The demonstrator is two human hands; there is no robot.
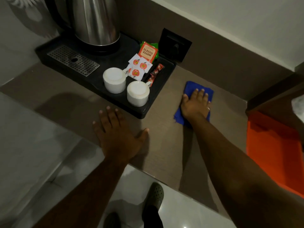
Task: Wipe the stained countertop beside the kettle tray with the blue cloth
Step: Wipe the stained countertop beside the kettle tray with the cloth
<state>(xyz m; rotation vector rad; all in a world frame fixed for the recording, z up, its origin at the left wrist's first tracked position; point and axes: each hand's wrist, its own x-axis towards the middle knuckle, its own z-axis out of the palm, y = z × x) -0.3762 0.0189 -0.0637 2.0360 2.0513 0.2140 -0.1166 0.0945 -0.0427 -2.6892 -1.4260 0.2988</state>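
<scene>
- The right hand (195,102) lies flat and spread on the blue cloth (191,87), palm pressing it to the tabletop (164,129); the fingers are not curled round the fabric, so it is pinned rather than gripped.
- The cloth shows beyond the fingertips and under the wrist, just beside the kettle tray (148,111), which sits to the left of this hand.
- The left hand (118,134) rests open and empty, palm down on the tabletop, its fingertips near the tray's front edge; it looks like a brace.
- On the tray, away from both hands, stand a kettle (97,20), two white cups (125,87) and tea sachets (144,58).
- Judged step: wiping is under way, mid-stroke on the strip beside the tray.
- No stain can be made out in this dim light, so how much is left is unclear.
- The next move likely calls for steady downward pressure while sliding the cloth along that strip, keeping clear of the tray's edge so the cups are not jolted.
</scene>
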